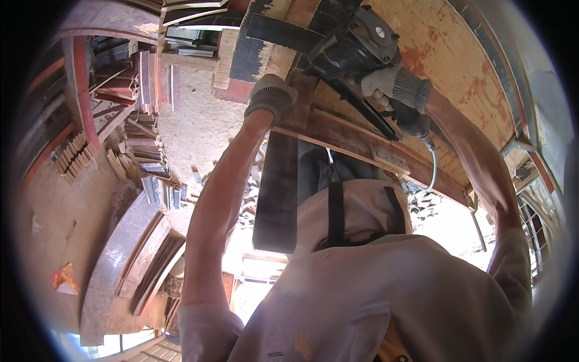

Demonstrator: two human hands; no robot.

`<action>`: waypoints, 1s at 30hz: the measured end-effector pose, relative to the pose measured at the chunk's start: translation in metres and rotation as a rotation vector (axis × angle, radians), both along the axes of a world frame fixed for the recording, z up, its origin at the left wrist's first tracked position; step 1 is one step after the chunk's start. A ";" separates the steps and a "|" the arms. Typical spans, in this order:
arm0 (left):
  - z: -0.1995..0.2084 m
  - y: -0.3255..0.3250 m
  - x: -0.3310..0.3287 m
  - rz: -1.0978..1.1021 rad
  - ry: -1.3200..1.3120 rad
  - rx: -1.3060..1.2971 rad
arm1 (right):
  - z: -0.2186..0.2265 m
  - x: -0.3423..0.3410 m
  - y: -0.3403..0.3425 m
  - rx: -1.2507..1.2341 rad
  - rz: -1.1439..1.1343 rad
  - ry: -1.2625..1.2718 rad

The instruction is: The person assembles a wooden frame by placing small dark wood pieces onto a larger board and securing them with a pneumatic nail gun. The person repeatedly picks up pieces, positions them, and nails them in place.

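Note:
My right hand [393,89], in a light knitted work glove, is wrapped around the handle of a black pneumatic nail gun [362,42]. The gun's head rests over boards on the workbench, and a thin pale air hose [435,163] curves down from its handle. To the left of the gun, my gloved left hand [272,98] is closed at the near end of a worn wooden board [278,61] with peeling dark facing. Its fingertips are partly hidden. A dark strip of wood [283,34] lies across that board, its right end by the gun.
The stained plywood bench top [446,66] spreads to the right, with a wooden rail [338,137] along its near edge. A dark panel [275,193] stands below my left hand. Stacked wood offcuts [145,145] and curved planks [148,259] lie at the left.

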State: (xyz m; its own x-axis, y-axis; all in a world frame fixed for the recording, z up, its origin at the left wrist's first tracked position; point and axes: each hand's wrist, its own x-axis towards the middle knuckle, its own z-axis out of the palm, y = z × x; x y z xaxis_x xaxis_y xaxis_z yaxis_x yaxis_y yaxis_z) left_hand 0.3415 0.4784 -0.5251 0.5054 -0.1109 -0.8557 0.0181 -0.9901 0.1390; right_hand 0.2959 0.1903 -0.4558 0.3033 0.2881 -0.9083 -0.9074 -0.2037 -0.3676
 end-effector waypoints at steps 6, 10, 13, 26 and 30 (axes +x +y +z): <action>0.004 -0.001 0.001 0.200 0.084 0.018 | 0.005 -0.001 -0.003 -0.003 0.046 0.015; -0.002 -0.001 -0.001 0.079 0.021 0.013 | 0.004 -0.001 -0.005 -0.038 0.045 0.047; -0.012 0.003 -0.004 0.119 0.020 0.008 | 0.009 0.002 -0.006 -0.035 0.061 0.073; 0.196 0.043 -0.126 1.324 -0.601 -1.237 | 0.057 -0.016 0.001 0.118 0.252 0.012; 0.197 0.028 -0.137 1.231 -0.633 -1.539 | 0.054 -0.014 0.013 0.146 0.305 0.018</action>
